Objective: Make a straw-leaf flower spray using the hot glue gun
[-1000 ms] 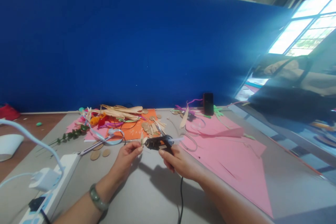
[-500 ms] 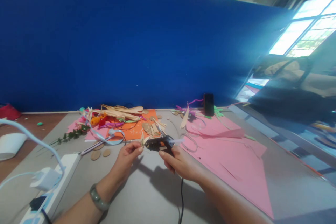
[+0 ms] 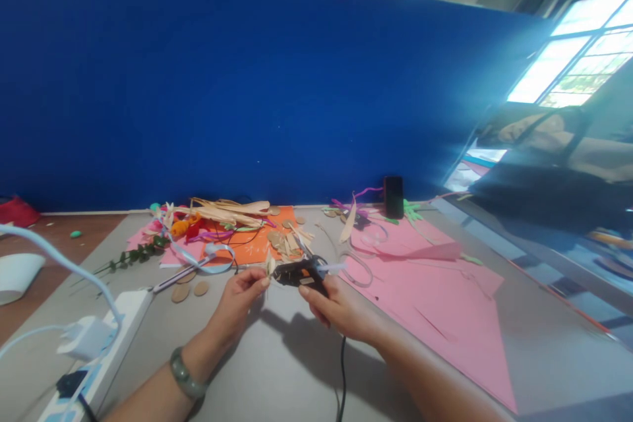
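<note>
My left hand [image 3: 241, 293] pinches a small pale husk-like piece with a thin stem [image 3: 270, 266] between thumb and fingertips. In my right hand [image 3: 342, 308] is a black hot glue gun [image 3: 293, 271], gripped by its handle, its nozzle pointing left. The nozzle end is close to the pale piece; whether they touch I cannot tell. A translucent glue stick [image 3: 337, 268] sticks out of the gun's rear. From below the right hand, a black cord [image 3: 343, 369] runs toward me. Scissors [image 3: 316, 260] lie partly hidden behind the gun.
Dried husk strips [image 3: 230, 211] and wooden discs [image 3: 200, 288] lie around orange paper [image 3: 237, 249]. Pink paper sheets [image 3: 420, 297] spread at right, below a leaning phone [image 3: 393, 198]. A white power strip [image 3: 126, 316] with plugs stands at left. A blue panel [image 3: 277, 92] closes off the back.
The pale piece has turned slightly in my left fingers beside the nozzle. Both hands keep nearly the same place, and the glue gun stays in my right hand.
</note>
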A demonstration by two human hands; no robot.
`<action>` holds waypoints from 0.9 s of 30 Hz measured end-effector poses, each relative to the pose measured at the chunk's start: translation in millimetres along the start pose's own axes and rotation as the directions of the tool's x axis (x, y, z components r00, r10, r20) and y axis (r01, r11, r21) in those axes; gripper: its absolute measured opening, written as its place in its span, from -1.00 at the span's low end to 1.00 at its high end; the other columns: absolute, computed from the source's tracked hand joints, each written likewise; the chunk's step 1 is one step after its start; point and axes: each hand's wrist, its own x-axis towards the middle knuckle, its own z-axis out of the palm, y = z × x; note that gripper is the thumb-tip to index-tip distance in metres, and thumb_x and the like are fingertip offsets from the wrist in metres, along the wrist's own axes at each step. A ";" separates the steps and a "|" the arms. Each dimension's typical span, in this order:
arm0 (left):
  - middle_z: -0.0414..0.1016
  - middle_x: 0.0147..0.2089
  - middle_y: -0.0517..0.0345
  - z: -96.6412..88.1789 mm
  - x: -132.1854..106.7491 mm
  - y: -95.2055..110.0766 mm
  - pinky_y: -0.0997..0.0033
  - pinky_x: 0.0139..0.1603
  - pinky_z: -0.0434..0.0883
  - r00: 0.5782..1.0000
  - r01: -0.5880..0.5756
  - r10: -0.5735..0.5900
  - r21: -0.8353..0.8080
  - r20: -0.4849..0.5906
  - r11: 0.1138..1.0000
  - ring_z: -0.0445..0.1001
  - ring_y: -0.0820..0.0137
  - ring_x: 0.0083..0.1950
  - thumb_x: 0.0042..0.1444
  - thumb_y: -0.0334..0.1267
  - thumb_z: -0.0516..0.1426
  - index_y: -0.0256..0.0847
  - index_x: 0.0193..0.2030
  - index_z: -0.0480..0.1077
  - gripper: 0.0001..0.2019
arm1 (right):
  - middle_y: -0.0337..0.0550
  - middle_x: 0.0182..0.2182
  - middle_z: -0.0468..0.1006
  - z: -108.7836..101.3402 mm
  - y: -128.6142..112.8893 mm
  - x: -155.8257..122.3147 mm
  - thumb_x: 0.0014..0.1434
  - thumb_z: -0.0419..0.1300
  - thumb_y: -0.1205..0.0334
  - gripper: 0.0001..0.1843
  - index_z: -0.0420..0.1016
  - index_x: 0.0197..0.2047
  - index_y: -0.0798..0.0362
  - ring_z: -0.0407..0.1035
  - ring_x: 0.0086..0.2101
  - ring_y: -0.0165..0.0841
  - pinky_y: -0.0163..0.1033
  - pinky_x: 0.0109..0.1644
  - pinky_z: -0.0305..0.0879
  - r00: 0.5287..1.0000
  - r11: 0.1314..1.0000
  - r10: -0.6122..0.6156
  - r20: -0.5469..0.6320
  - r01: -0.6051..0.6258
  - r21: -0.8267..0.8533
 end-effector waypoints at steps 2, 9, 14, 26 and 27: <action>0.44 -0.52 0.22 0.5 -0.6 0.5 0.51 -0.52 0.25 1.000 0.003 -0.003 0.004 0.002 1.000 0.33 0.52 -0.56 -0.14 -0.19 0.38 -0.25 -0.38 0.49 -0.76 | -0.35 -0.73 0.27 0.0 -0.9 -0.3 0.28 0.00 0.15 -0.58 0.22 -0.60 0.06 0.19 -0.66 -0.51 -0.41 -0.53 0.15 1.000 1.000 0.003 -0.015 -0.002 0.014; 0.41 -0.56 0.24 0.5 -0.4 0.1 0.52 -0.56 0.20 1.000 -0.002 0.002 -0.010 -0.004 1.000 0.30 0.53 -0.59 -0.16 -0.18 0.39 -0.26 -0.39 0.49 -0.74 | -0.34 -0.73 0.27 1.3 0.4 -1.4 0.25 0.03 0.14 -0.62 0.23 -0.58 0.05 0.17 -0.68 -0.51 -0.41 -0.57 0.10 1.000 0.999 -0.016 -0.018 0.017 0.041; 0.43 -0.54 0.23 0.6 -0.6 0.3 0.51 -0.53 0.23 1.000 -0.002 0.002 0.003 0.006 1.000 0.33 0.51 -0.57 -0.15 -0.19 0.39 -0.26 -0.39 0.49 -0.75 | -0.36 -0.73 0.27 1.4 2.8 0.4 0.24 0.06 0.10 -0.64 0.22 -0.55 0.04 0.17 -0.68 -0.50 -0.41 -0.57 0.11 0.999 0.998 -0.010 -0.050 0.013 0.068; 0.44 -0.50 0.21 0.6 -0.4 -0.8 0.51 -0.49 0.26 1.000 -0.012 0.012 -0.006 -0.011 1.000 0.35 0.50 -0.52 -0.15 -0.19 0.39 -0.25 -0.40 0.49 -0.76 | -0.36 -0.74 0.27 1.2 -1.3 -2.6 0.24 0.04 0.17 -0.65 0.23 -0.57 0.04 0.18 -0.66 -0.49 -0.39 -0.55 0.11 0.999 0.998 0.015 -0.030 -0.013 0.055; 0.43 -0.51 0.22 0.8 -0.5 -0.6 0.51 -0.50 0.25 1.000 -0.008 0.008 -0.004 -0.006 1.000 0.34 0.51 -0.53 -0.16 -0.19 0.39 -0.25 -0.41 0.49 -0.76 | -0.36 -0.74 0.26 1.2 -1.6 -2.5 0.24 0.04 0.17 -0.66 0.23 -0.57 0.04 0.17 -0.66 -0.49 -0.39 -0.55 0.11 0.999 0.998 0.019 -0.035 -0.017 0.058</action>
